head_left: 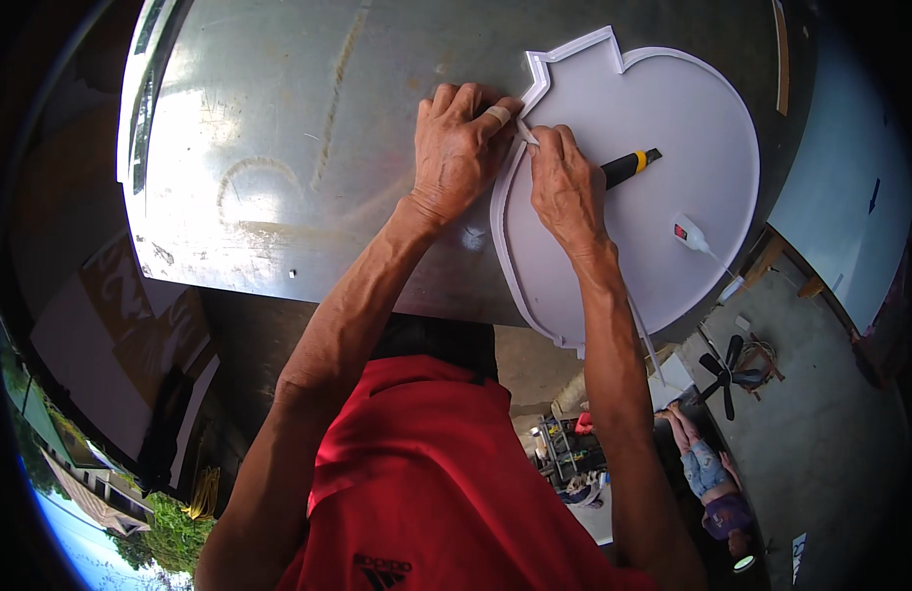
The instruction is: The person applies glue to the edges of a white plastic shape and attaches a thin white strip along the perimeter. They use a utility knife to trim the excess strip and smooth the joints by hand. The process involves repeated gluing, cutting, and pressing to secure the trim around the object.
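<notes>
A large white rounded panel (663, 118) with a thin raised rim lies on the metal table. At its left edge, my left hand (459, 148) is closed, fingertips pinching the rim just below the angular notch; a bandage-like wrap circles one finger. Beside it, my right hand (569, 192) pinches a narrow white strip (527, 133) against the same spot. A black and yellow utility knife (628, 167) sticks out past my right hand over the panel; whether the palm touches its handle is hidden. Further right on the panel lies a small white glue bottle (688, 233) with a red label.
The shiny metal table (269, 128) extends left. A pale blue-white sheet (840, 187) stands beyond its right side. Below right are a dark fan (729, 374) on the floor, a person (712, 478) lying down or reclining, and a cluttered rack (564, 448).
</notes>
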Available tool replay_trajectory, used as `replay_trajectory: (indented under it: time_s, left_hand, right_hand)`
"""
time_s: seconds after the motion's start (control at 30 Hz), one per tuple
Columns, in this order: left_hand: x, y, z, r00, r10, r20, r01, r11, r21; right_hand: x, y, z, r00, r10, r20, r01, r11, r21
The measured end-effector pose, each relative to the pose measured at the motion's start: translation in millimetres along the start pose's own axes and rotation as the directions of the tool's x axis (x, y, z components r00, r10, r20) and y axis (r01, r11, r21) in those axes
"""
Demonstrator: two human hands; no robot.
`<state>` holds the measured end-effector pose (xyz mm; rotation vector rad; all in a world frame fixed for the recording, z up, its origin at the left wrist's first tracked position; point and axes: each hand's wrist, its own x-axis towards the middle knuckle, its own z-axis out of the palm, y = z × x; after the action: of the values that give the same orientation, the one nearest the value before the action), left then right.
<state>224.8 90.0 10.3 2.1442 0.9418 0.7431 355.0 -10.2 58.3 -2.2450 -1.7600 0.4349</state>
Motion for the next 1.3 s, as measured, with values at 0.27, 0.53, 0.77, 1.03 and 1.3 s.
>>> replay_trajectory:
  time_s: [0.27,0.53,0.77,1.03,1.3]
  left_hand:
    - [-0.6,-1.5,-3.2,0.999,-0.032,0.015,0.032,0.999,-0.018]
    - [0.1,-5.6,-0.7,0.998,-0.058,-0.017,0.055,0.992,-0.114]
    - [4.8,-5.9,0.2,0.993,-0.116,-0.025,0.111,0.981,-0.157]
    - [7.1,-6.0,-0.5,0.992,-0.125,-0.016,0.121,0.981,-0.152]
    - [6.2,-6.0,-1.2,0.991,-0.129,-0.022,0.124,0.98,-0.153]
  right_hand:
    - [0.1,-5.4,3.4,0.966,0.036,-0.255,-0.011,0.995,0.1]
    - [-5.7,-11.8,11.9,0.947,0.175,-0.27,-0.114,0.967,0.226]
    - [-13.8,-8.7,23.2,0.927,0.249,-0.28,-0.136,0.919,0.369]
    - [-13.5,-11.3,20.0,0.964,0.192,-0.184,-0.15,0.964,0.219]
    - [-10.0,-3.0,17.3,0.983,-0.016,-0.182,0.019,1.0,0.015]
